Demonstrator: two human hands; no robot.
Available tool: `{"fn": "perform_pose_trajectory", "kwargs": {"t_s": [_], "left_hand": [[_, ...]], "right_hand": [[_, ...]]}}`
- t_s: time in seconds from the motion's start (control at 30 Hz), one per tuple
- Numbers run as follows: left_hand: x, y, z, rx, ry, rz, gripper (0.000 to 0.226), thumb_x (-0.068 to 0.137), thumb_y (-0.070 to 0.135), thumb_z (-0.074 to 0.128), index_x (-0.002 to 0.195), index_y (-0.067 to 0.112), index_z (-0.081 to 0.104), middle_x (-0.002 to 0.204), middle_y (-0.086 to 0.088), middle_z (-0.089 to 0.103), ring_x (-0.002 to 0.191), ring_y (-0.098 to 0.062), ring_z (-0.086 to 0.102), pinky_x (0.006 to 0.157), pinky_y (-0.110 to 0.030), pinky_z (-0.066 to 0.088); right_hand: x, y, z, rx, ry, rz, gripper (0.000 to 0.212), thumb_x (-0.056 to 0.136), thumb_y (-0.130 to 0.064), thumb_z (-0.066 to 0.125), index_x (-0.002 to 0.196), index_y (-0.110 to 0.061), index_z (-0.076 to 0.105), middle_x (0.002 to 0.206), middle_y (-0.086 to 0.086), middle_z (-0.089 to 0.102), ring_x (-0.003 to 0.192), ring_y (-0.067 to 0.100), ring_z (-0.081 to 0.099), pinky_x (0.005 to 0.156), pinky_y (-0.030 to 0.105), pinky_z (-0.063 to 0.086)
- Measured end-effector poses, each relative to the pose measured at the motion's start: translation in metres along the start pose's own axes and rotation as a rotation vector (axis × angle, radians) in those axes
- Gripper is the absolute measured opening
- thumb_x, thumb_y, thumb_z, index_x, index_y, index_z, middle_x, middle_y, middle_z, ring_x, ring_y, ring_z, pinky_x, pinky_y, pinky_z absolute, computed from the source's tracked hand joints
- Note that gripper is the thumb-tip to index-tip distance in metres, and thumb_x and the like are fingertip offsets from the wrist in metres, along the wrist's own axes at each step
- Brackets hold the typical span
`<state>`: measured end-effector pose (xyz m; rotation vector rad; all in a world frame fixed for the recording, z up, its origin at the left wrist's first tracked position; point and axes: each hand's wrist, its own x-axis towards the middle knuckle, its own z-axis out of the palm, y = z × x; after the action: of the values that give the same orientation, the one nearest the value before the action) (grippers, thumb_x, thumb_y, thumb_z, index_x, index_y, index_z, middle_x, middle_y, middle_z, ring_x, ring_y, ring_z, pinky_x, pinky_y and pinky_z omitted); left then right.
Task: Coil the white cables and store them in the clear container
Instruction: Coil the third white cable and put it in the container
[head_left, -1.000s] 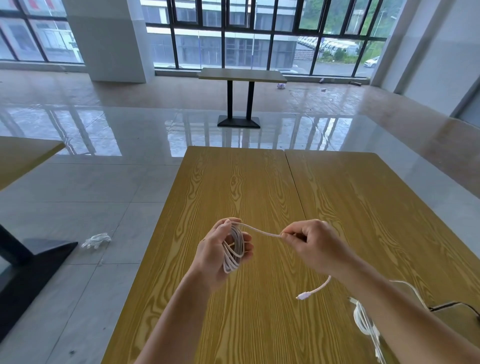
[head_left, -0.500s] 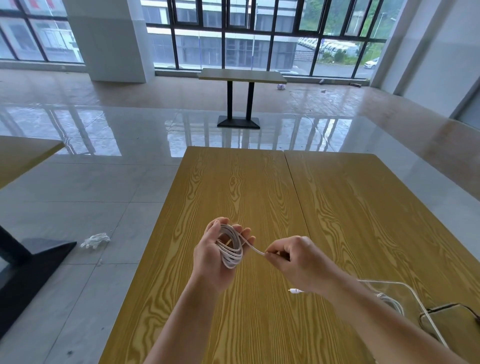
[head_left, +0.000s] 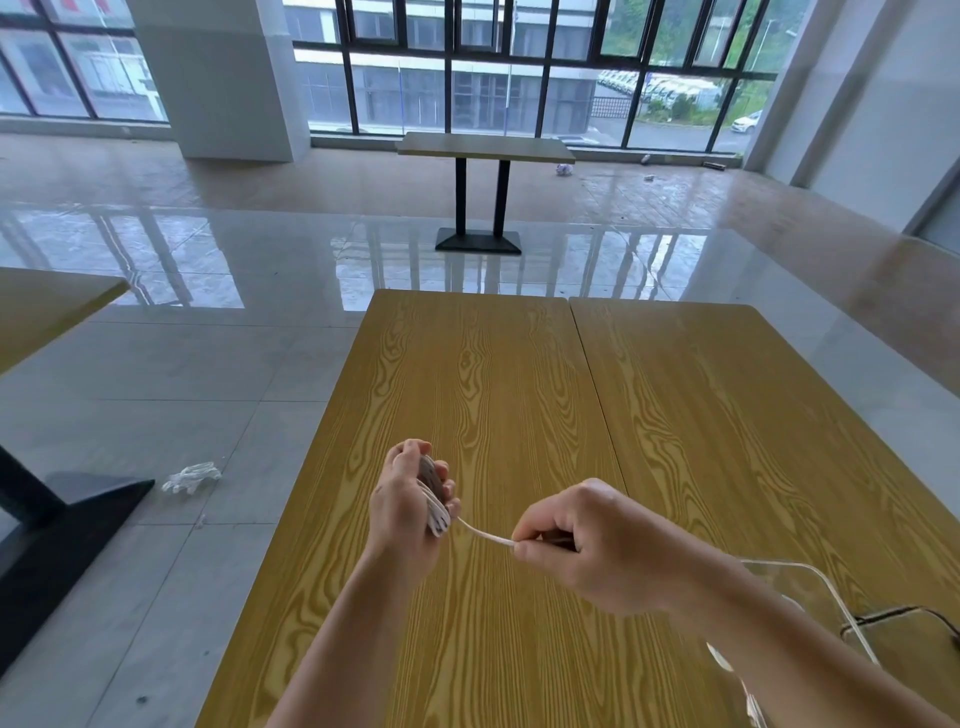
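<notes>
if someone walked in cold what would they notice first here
First, the two hands over the near end of the wooden table: the left hand grips a white cable coil, and the right hand pinches the strand running from it. Next, the clear container at the table's near right, behind the right forearm.

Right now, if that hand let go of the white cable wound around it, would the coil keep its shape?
Probably not. The white cable looks thin and floppy, and the left hand seems to be all that gathers its loops. The stretch running to the right hand looks taut only because it is pulled. It looks light.
</notes>
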<state>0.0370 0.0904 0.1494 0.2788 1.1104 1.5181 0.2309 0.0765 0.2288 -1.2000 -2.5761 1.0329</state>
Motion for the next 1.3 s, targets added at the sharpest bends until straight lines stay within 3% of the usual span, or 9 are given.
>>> {"fn": "perform_pose_trajectory", "kwargs": {"t_s": [0.17, 0.3, 0.47, 0.67, 0.8, 0.9, 1.07, 1.17, 1.3], "left_hand": [[-0.012, -0.004, 0.011, 0.243, -0.134, 0.018, 0.028, 0.106, 0.027, 0.037, 0.091, 0.018, 0.059, 0.074, -0.006, 0.056, 0.06, -0.017, 0.048, 0.052, -0.03, 0.039], [-0.017, -0.004, 0.015, 0.341, -0.23, -0.027, 0.029, 0.106, 0.032, 0.037, 0.1, 0.015, 0.059, 0.076, -0.007, 0.056, 0.063, -0.018, 0.049, 0.054, -0.031, 0.041], [-0.033, -0.017, 0.022, 0.38, -0.336, -0.123, 0.029, 0.106, 0.036, 0.036, 0.104, 0.018, 0.06, 0.072, -0.003, 0.055, 0.057, -0.012, 0.048, 0.05, -0.028, 0.041], [-0.04, -0.022, 0.026, 0.343, -0.412, -0.267, 0.039, 0.103, 0.05, 0.038, 0.104, 0.017, 0.061, 0.075, -0.004, 0.056, 0.057, -0.012, 0.046, 0.049, -0.025, 0.035], [-0.04, -0.023, 0.025, 0.298, -0.454, -0.326, 0.046, 0.099, 0.058, 0.037, 0.104, 0.019, 0.061, 0.076, -0.005, 0.057, 0.058, -0.013, 0.048, 0.048, -0.024, 0.035], [-0.038, -0.024, 0.024, 0.274, -0.486, -0.337, 0.047, 0.097, 0.06, 0.038, 0.105, 0.02, 0.06, 0.075, -0.005, 0.057, 0.058, -0.013, 0.048, 0.048, -0.024, 0.036], [-0.038, -0.024, 0.023, 0.319, -0.617, -0.341, 0.063, 0.086, 0.075, 0.04, 0.108, 0.019, 0.059, 0.08, -0.005, 0.057, 0.062, -0.013, 0.048, 0.05, -0.024, 0.035], [-0.04, -0.02, 0.022, 0.426, -0.705, -0.33, 0.041, 0.082, 0.05, 0.068, 0.101, 0.017, 0.054, 0.08, -0.004, 0.056, 0.062, -0.013, 0.048, 0.048, -0.023, 0.037], [-0.042, -0.018, 0.021, 0.435, -0.758, -0.366, 0.013, 0.087, 0.019, 0.061, 0.097, 0.013, 0.055, 0.08, -0.009, 0.057, 0.063, -0.017, 0.051, 0.05, -0.026, 0.04]], "right_hand": [[0.002, -0.017, -0.018, 0.022, -0.024, -0.058, 0.022, 0.097, -0.022, 0.057, 0.086, -0.01, 0.072, 0.064, 0.007, 0.06, 0.049, 0.005, 0.045, 0.046, 0.02, 0.04], [0.003, -0.016, -0.029, 0.126, 0.042, -0.08, 0.016, 0.095, -0.02, 0.063, 0.085, -0.017, 0.075, 0.057, -0.01, 0.054, 0.048, 0.003, 0.045, 0.046, 0.017, 0.038], [0.01, -0.001, -0.03, 0.177, 0.227, -0.076, 0.015, 0.095, -0.02, 0.065, 0.084, -0.024, 0.075, 0.055, -0.016, 0.057, 0.048, 0.002, 0.047, 0.048, 0.018, 0.041], [0.014, 0.012, -0.021, 0.234, 0.336, -0.059, 0.015, 0.094, -0.014, 0.067, 0.084, -0.021, 0.076, 0.064, -0.025, 0.067, 0.06, -0.005, 0.062, 0.056, 0.008, 0.044], [0.015, 0.018, -0.019, 0.231, 0.336, -0.043, 0.015, 0.093, -0.019, 0.068, 0.086, -0.029, 0.077, 0.079, -0.009, 0.076, 0.069, 0.009, 0.069, 0.061, 0.022, 0.056], [0.017, 0.023, -0.018, 0.212, 0.33, -0.02, 0.014, 0.093, -0.023, 0.068, 0.086, -0.029, 0.078, 0.076, 0.001, 0.075, 0.067, 0.028, 0.066, 0.06, 0.037, 0.055], [0.02, 0.029, -0.018, 0.203, 0.313, 0.001, 0.012, 0.092, -0.022, 0.07, 0.086, -0.023, 0.079, 0.075, -0.007, 0.075, 0.065, 0.005, 0.068, 0.059, 0.02, 0.055], [0.021, 0.031, -0.017, 0.218, 0.298, 0.012, 0.009, 0.09, -0.02, 0.072, 0.087, -0.021, 0.08, 0.077, -0.014, 0.076, 0.07, -0.002, 0.069, 0.063, 0.013, 0.052], [0.02, 0.036, -0.014, 0.216, 0.299, 0.033, 0.006, 0.088, -0.02, 0.075, 0.088, -0.021, 0.081, 0.077, -0.022, 0.074, 0.072, -0.005, 0.068, 0.063, 0.008, 0.049]]}}
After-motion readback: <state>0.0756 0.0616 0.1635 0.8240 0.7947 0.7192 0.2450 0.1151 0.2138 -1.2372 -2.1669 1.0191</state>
